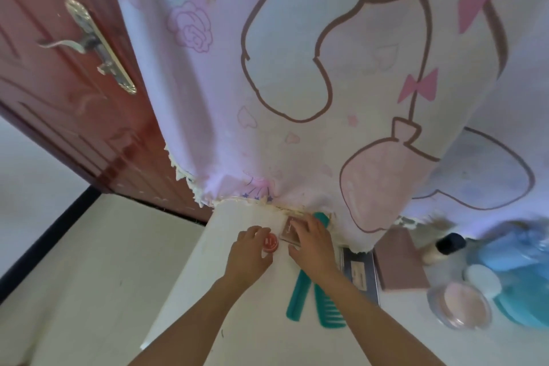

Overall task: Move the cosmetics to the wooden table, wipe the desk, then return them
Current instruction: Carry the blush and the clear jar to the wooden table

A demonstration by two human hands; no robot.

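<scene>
On the white desk (pixel 252 321), my left hand (pixel 248 255) curls its fingers round a small round red jar (pixel 270 244). Just to its right, my right hand (pixel 312 244) lies over a small brown square compact (pixel 289 230) near the back edge, its fingers on the case. Two teal combs (pixel 326 310) lie under my right wrist. To the right lie a grey flat case (pixel 361 273), a pink box (pixel 399 264), a black-capped bottle (pixel 445 246), a white puff (pixel 482 281) and a clear round powder case (pixel 459 307).
A pink cartoon-print cloth (pixel 297 68) hangs along the back of the desk. A red-brown door (pixel 59 83) with a metal handle stands at the left. Blue plastic things (pixel 520 276) sit at the far right. Pale floor (pixel 89 261) lies left of the desk.
</scene>
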